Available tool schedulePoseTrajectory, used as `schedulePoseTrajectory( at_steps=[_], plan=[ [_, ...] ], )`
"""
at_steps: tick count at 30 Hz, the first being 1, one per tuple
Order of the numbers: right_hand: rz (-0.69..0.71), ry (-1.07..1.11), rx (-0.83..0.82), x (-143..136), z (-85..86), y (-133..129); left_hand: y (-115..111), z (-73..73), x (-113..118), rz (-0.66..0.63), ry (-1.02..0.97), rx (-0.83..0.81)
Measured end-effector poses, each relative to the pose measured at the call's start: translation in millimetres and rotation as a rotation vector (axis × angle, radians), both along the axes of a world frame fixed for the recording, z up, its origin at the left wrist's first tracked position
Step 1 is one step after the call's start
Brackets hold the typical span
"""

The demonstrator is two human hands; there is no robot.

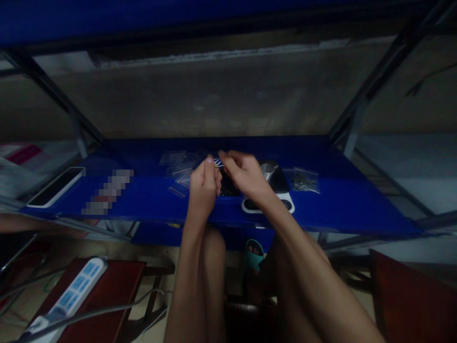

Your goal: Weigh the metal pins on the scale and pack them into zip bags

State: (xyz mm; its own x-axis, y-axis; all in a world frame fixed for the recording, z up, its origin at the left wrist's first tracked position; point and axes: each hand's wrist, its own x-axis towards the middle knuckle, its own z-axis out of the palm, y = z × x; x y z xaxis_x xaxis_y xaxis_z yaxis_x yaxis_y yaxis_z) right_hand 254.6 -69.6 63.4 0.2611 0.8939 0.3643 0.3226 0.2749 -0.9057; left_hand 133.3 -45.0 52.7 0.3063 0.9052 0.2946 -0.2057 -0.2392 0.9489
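Observation:
My left hand [205, 181] and my right hand [243, 172] meet above the blue table, fingers pinched. Between their fingertips is what looks like a small clear plastic bag [218, 163], with shiny pale streaks; most of it is hidden. Below them sits a dark tray [228, 189] with small metal pieces, partly covered by my hands. Several flat clear zip bags [177, 167] lie left of my left hand. Beside my right wrist stands a white and black digital scale [283, 196] bearing a metal scoop or cup [268, 169].
A filled clear bag of small metal parts [306, 180] lies right of the scale. On the left are a white-edged phone [57, 186] and a blurred-out item [108, 192]. Metal frame posts flank the blue table [342, 190]. A power strip [76, 290] rests on a wooden stool below left.

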Motion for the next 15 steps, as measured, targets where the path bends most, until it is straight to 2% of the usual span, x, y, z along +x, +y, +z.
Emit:
schedulePoseTrajectory(
  at_steps=[5,10,15],
  plan=[
    [0.020,0.011,0.009,-5.4,1.2,-1.9,-1.7,2.4,-1.2,-0.030,-0.009,-0.081],
    [0.041,-0.009,0.041,-9.6,-2.0,-1.3,-1.9,-0.7,0.4,-0.032,-0.012,-0.028],
    [0.027,-0.017,0.071,-8.6,-1.3,0.7,-2.3,0.0,2.4,-0.086,-0.003,-0.017]
  ],
)
